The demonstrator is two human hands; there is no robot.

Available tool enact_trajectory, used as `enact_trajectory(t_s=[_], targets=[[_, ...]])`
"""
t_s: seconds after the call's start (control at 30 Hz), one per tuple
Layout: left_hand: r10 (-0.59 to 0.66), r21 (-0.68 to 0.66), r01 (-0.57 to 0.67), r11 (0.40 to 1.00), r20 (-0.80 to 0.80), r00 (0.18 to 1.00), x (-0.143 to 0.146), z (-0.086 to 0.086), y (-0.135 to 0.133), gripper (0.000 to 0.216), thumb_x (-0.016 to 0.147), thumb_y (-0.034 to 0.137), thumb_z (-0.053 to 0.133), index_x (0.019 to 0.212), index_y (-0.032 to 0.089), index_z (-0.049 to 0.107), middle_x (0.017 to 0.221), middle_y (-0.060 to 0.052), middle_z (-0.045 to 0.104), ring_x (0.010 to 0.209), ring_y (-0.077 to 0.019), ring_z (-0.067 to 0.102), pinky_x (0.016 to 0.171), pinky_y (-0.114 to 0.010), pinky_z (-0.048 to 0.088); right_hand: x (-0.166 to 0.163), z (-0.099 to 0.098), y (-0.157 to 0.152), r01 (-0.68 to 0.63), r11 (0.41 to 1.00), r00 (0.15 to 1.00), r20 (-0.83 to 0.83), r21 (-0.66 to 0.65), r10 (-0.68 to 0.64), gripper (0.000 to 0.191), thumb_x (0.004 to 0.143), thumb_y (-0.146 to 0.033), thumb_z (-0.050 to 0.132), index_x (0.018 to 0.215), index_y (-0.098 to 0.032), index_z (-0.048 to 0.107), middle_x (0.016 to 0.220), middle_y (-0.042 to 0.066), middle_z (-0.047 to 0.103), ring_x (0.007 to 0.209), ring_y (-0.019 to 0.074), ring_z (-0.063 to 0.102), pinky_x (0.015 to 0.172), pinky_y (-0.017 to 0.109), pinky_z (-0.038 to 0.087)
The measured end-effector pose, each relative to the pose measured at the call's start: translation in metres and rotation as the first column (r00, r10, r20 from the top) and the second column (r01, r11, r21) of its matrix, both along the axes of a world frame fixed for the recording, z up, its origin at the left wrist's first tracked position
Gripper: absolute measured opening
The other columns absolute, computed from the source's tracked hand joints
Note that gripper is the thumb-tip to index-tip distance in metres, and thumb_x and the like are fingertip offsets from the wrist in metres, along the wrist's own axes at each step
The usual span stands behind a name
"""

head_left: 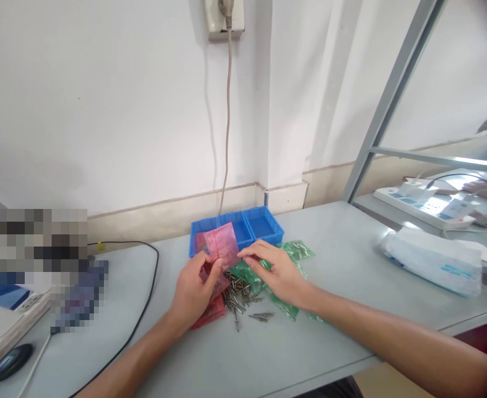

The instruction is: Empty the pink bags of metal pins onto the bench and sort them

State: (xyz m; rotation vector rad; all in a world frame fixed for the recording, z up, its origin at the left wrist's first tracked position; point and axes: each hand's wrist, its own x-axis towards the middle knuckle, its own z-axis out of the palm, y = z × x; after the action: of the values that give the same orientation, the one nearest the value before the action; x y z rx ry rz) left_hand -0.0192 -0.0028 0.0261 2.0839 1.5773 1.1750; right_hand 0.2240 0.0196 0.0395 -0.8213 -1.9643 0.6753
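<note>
My left hand (194,293) is closed on a small pink plastic bag (222,245) and holds it upright above the table. My right hand (277,271) pinches the right edge of that same bag with its fingertips. Below the two hands lies a pile of small metal screws (239,298) on the grey table (293,354). More pink bags (210,312) lie under my left hand. Several green plastic bags (297,251) are spread under and behind my right hand.
A blue three-compartment tray (263,226) stands behind the hands near the wall. A black cable (143,315) curves across the table on the left. At the right lie a white plastic package (434,257) and a power strip (425,207) beyond a metal frame post (384,110).
</note>
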Motion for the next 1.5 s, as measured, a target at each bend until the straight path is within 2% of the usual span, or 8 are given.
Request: enact_trajectory(t_s=[0.3, 0.47, 0.6, 0.7, 0.9, 1.07, 1.23, 1.5], targets=[[-0.193, 0.300, 0.249, 0.921, -0.202, 0.960, 0.002, -0.001, -0.010, 0.010, 0.104, 0.032, 0.064, 0.108, 0.025, 0.069, 0.115, -0.008, 0.073, 0.108, -0.0246, 0.068, 0.098, -0.039, 0.053, -0.002, 0.007, -0.006, -0.177, 0.976, 0.984, -0.058, -0.130, 0.171, 0.025, 0.102, -0.035, 0.069, 0.124, -0.025, 0.074, 0.125, 0.008, 0.077, 0.117, 0.0260, 0.071, 0.105, 0.043, 0.056], [-0.196, 0.358, 0.286, 0.889, -0.267, 0.944, 0.004, -0.002, -0.010, 0.020, 0.101, 0.027, 0.069, 0.121, 0.026, 0.069, 0.123, -0.009, 0.072, 0.115, -0.0266, 0.068, 0.100, -0.041, 0.055, -0.003, 0.007, -0.005, -0.213, 0.947, 0.971, -0.156, -0.239, 0.180, 0.037, 0.091, -0.042, 0.084, 0.121, -0.024, 0.072, 0.119, 0.005, 0.077, 0.111, 0.0252, 0.072, 0.103, 0.040, 0.057], [-0.209, 0.357, 0.304, 0.883, -0.280, 0.937, 0.004, -0.005, -0.009, 0.027, 0.103, 0.022, 0.063, 0.130, 0.027, 0.068, 0.126, -0.009, 0.072, 0.118, -0.0256, 0.068, 0.102, -0.041, 0.055, -0.003, 0.000, -0.003, -0.131, 0.961, 0.986, -0.131, -0.242, 0.102, 0.022, 0.102, -0.043, 0.070, 0.105, -0.021, 0.072, 0.101, 0.003, 0.076, 0.093, 0.0211, 0.069, 0.086, 0.034, 0.058], [-0.199, 0.318, 0.274, 0.907, -0.250, 0.948, 0.002, -0.007, -0.006, 0.030, 0.106, 0.021, 0.058, 0.135, 0.029, 0.064, 0.131, -0.008, 0.069, 0.123, -0.0242, 0.065, 0.107, -0.040, 0.054, -0.003, -0.003, 0.002, -0.106, 0.957, 0.980, -0.193, -0.269, 0.054, 0.027, 0.106, -0.046, 0.061, 0.106, -0.022, 0.072, 0.102, 0.004, 0.075, 0.096, 0.0221, 0.068, 0.088, 0.035, 0.059], [-0.149, 0.238, 0.180, 0.954, -0.145, 0.978, 0.000, -0.002, -0.001, 0.029, 0.108, 0.024, 0.054, 0.136, 0.030, 0.060, 0.141, -0.009, 0.059, 0.134, -0.0245, 0.059, 0.111, -0.042, 0.054, -0.004, -0.004, 0.010, -0.276, 0.876, 0.904, -0.417, -0.396, 0.097, 0.030, 0.100, -0.050, 0.070, 0.111, -0.023, 0.072, 0.106, 0.004, 0.072, 0.097, 0.0234, 0.071, 0.081, 0.037, 0.064], [-0.133, 0.223, 0.157, 0.962, -0.120, 0.984, 0.002, -0.002, -0.003, 0.032, 0.109, 0.028, 0.055, 0.140, 0.031, 0.057, 0.141, -0.010, 0.058, 0.134, -0.0259, 0.059, 0.112, -0.046, 0.054, -0.004, -0.008, 0.010, -0.185, 0.920, 0.927, -0.371, -0.345, 0.048, 0.025, 0.100, -0.044, 0.072, 0.097, -0.021, 0.066, 0.086, -0.001, 0.063, 0.078, 0.0164, 0.060, 0.073, 0.029, 0.053], [-0.104, 0.239, 0.124, 0.963, -0.094, 0.990, 0.003, -0.003, -0.004, 0.027, 0.107, 0.030, 0.058, 0.134, 0.029, 0.058, 0.138, -0.010, 0.060, 0.130, -0.0258, 0.062, 0.110, -0.046, 0.054, -0.004, -0.004, 0.008, -0.219, 0.910, 0.927, -0.365, -0.352, 0.082, 0.025, 0.102, -0.046, 0.069, 0.096, -0.022, 0.063, 0.089, -0.001, 0.062, 0.081, 0.0173, 0.057, 0.075, 0.030, 0.049], [-0.292, 0.228, 0.342, 0.912, -0.226, 0.929, -0.003, -0.009, -0.007, 0.029, 0.108, 0.020, 0.054, 0.133, 0.029, 0.065, 0.121, -0.007, 0.073, 0.109, -0.0212, 0.071, 0.098, -0.036, 0.058, -0.003, -0.002, 0.004, -0.139, 0.941, 0.972, -0.222, -0.310, 0.071, 0.026, 0.107, -0.045, 0.060, 0.095, -0.022, 0.067, 0.089, 0.000, 0.060, 0.079, 0.0168, 0.054, 0.073, 0.029, 0.045]])
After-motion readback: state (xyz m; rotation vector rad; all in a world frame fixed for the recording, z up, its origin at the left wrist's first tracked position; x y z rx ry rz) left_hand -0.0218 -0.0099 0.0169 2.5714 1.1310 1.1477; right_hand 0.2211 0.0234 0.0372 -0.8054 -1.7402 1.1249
